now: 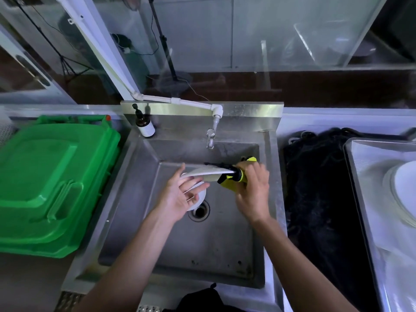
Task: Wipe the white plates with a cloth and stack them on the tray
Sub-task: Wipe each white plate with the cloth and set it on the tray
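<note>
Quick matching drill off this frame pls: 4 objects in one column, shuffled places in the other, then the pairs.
Things:
1. white round plate
2. yellow-green and black cloth
3. green plastic bin lid
4. dark brown pump bottle with white label

Places:
A. on the back left corner of the steel sink
B. left of the sink, lying flat
C. held edge-on over the basin, left hand supporting it
D. wrapped over the plate's right rim in the right hand grip

Pairs: 1-C, 2-D, 3-B, 4-A
</note>
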